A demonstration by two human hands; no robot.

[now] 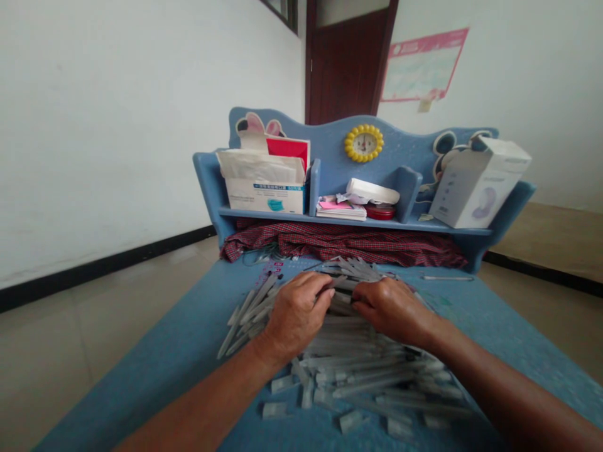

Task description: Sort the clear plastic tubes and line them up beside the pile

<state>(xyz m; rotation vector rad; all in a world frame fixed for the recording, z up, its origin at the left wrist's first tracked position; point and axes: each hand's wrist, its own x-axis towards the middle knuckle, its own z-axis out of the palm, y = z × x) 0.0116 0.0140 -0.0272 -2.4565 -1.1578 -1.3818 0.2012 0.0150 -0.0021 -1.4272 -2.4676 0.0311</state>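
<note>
Fingers (318, 294) of the left hand (293, 317) pinch one thin grey plastic stick (335, 282) atop the heap of pale grey plastic sticks (358, 370) on the blue table (188, 351). Those of the right hand (393, 309) curl into the heap; whether they grip anything cannot be told.

No text can be read clearly. The blue print on the far left box (264, 194), the pink poster (421, 66) and the far right white box (475, 185) is too blurred.
</note>
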